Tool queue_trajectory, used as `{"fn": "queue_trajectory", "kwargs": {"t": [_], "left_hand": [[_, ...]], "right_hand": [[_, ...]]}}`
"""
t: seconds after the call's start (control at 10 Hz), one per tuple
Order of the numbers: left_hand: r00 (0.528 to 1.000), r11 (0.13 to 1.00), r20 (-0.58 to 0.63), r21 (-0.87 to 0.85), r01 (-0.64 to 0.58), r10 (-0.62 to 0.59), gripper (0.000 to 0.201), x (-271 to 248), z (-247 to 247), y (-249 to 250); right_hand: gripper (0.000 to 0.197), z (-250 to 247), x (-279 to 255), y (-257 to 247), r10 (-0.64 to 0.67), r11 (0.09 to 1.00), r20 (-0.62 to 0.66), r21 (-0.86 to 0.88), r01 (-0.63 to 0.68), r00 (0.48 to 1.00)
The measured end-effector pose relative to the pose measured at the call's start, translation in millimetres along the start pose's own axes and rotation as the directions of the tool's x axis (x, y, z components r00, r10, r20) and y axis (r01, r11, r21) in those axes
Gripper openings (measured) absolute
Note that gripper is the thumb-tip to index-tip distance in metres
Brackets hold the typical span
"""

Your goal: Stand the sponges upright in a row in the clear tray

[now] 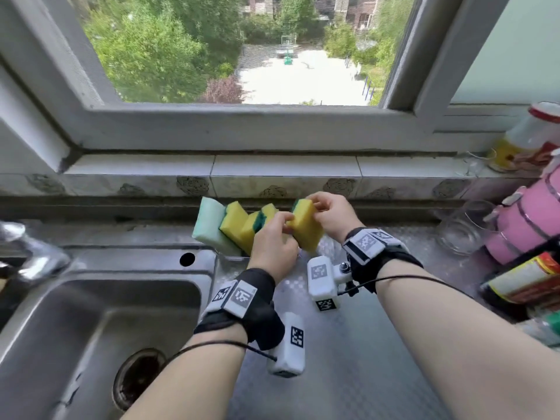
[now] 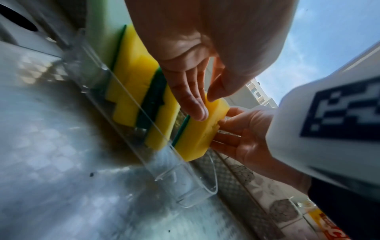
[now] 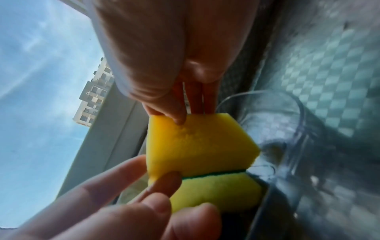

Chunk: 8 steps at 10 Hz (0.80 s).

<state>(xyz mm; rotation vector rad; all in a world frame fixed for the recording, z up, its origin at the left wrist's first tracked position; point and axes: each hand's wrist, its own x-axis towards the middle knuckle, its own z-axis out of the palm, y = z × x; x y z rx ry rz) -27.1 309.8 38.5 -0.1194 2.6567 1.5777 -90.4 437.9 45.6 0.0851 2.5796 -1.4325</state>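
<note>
Left hand (image 1: 274, 241) and right hand (image 1: 330, 215) pinch yellow sponge (image 1: 304, 227) from both ends, probably to steady it; clear tray (image 2: 185, 181) below, row leaning.

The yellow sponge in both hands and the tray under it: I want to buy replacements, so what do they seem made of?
The yellow sponge looks like soft matte foam, finely pored, with a dark green scouring layer on one face. The tray appears to be clear, glossy rigid plastic: the counter shows through its walls. Glass cannot be ruled out.
</note>
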Motion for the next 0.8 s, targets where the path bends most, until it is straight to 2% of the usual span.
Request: {"fn": "queue_trajectory", "kwargs": {"t": [0.2,0.3,0.5,0.7,0.8], "left_hand": [[0.995,0.995,0.071,0.08,0.058,-0.064,0.046,3.8,1.5,-19.8],[0.996,0.99,0.062,0.132,0.053,-0.061,0.047,7.9,3.0,-21.9],[0.997,0.988,0.063,0.146,0.043,-0.053,0.047,9.5,2.2,-20.8],[0.998,0.991,0.063,0.135,0.008,-0.017,0.048,7.0,-0.2,-20.1],[1.0,0.993,0.019,0.115,-0.009,0.007,0.045,6.1,-8.0,-17.8]], "right_hand": [[0.044,19.5,5.6,11.2,0.043,0.989,0.025,-0.141,-0.039,0.999],[0.04,22.4,4.7,11.3,0.026,0.979,0.023,-0.204,-0.021,0.999],[0.031,18.8,3.2,10.6,0.031,0.985,-0.021,-0.171,-0.034,0.999],[0.034,13.6,-1.9,8.1,0.042,0.989,-0.02,-0.138,-0.044,0.999],[0.034,4.5,-7.1,2.9,0.041,0.993,-0.062,-0.109,-0.048,0.997]]}}
